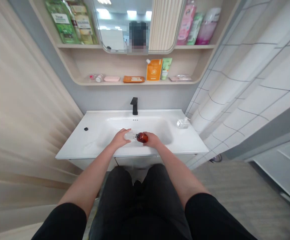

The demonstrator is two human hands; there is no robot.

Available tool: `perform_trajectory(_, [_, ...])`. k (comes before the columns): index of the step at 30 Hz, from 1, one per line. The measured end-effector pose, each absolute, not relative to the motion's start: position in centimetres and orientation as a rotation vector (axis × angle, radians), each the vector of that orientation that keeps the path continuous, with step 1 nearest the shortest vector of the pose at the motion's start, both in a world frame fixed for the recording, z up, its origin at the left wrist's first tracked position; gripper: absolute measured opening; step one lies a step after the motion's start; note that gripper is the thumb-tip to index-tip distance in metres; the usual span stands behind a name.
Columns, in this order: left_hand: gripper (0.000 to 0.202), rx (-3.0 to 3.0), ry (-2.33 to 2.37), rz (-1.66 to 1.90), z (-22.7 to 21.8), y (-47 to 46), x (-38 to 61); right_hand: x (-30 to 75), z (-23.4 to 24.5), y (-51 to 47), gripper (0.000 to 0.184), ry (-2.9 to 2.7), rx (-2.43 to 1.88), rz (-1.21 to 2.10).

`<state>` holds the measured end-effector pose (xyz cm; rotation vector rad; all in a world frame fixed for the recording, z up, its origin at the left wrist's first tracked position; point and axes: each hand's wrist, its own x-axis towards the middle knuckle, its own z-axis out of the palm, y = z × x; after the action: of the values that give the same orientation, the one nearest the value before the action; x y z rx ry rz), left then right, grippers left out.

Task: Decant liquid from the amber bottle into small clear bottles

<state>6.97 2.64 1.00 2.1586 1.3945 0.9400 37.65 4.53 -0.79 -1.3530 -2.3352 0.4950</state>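
Both my hands are over the front of a white sink (90, 146). My left hand (120, 137) is closed round a small clear bottle (130, 135). My right hand (153, 139) is closed round a small amber-red bottle (142, 137). The two bottles meet end to end between my hands, lying roughly level above the basin's front edge.
A black tap (134, 105) stands at the back of the basin. A clear pump bottle (183, 123) lies on the right of the countertop, a small black plug (86, 129) on the left. Shelves above hold packets, tubes and soap dishes. A tiled wall (247, 93) runs along the right.
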Motion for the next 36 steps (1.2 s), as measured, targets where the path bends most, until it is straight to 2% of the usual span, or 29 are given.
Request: perform_trajectory(36, [0.084, 2.295, 1.369, 0.872, 3.2, 3.2, 7.0, 37.5, -0.1, 3.9, 0.083, -2.283, -1.380, 0.534])
